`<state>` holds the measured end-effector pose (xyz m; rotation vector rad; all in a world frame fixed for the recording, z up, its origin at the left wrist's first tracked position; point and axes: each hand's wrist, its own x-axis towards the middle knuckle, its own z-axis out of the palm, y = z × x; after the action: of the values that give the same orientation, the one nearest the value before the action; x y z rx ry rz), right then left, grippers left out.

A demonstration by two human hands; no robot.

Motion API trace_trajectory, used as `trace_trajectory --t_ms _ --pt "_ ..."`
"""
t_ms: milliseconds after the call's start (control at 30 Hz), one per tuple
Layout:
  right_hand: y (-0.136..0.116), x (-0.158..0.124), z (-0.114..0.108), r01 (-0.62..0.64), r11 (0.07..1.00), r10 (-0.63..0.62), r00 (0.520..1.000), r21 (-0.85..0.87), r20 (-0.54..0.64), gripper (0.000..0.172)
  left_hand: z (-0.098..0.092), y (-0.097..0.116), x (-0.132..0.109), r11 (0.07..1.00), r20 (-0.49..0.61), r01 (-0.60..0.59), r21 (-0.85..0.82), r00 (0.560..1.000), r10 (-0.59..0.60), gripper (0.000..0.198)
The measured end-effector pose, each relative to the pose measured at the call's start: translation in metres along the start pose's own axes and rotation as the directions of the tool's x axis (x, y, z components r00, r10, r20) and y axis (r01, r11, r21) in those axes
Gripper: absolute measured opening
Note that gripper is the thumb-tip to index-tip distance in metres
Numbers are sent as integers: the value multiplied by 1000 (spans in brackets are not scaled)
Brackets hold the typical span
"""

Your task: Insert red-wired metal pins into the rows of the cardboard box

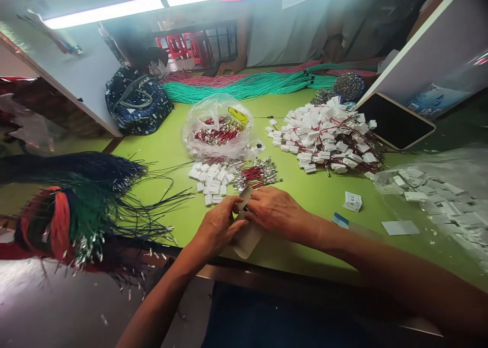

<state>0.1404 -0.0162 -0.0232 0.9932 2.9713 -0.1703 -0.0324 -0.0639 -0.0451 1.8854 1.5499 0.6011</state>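
My left hand and my right hand meet near the front edge of the green table, fingers closed in a pinch. Whatever small piece is between the fingertips is hidden. Under and between the hands is a flat, greyish-beige plate, tilted and reaching over the table edge. Just beyond the fingers lies a small group of white plastic connector housings. To its right is a bunch of short red wires with metal ends.
Behind stands a clear plastic bag of red wires. A heap of white connectors is at right, near a phone and a bag of white housings. Dark wire bundles hang at left. Across the table are another person's hands.
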Motion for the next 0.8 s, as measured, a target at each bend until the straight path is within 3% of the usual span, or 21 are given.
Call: trace_trajectory --t_ms 133,300,500,667,800 --pt "5 2 -1 11 1000 -12 999 10 30 23 8 -5 -4 997 28 59 -57 998 -57 45" --pt "6 2 -3 22 1000 -21 999 -18 36 19 11 -8 -5 986 14 37 -164 999 -35 49" --pt "-1 6 -4 -71 996 75 993 -49 88 19 13 -10 -8 980 20 17 -201 1000 -13 50" --pt "0 -2 -24 -160 986 160 987 53 1 15 16 -11 -9 982 13 -1 -191 1000 4 51" --pt "28 -34 -42 -188 971 203 974 150 -96 20 16 -11 -9 980 7 13 -196 1000 -12 51"
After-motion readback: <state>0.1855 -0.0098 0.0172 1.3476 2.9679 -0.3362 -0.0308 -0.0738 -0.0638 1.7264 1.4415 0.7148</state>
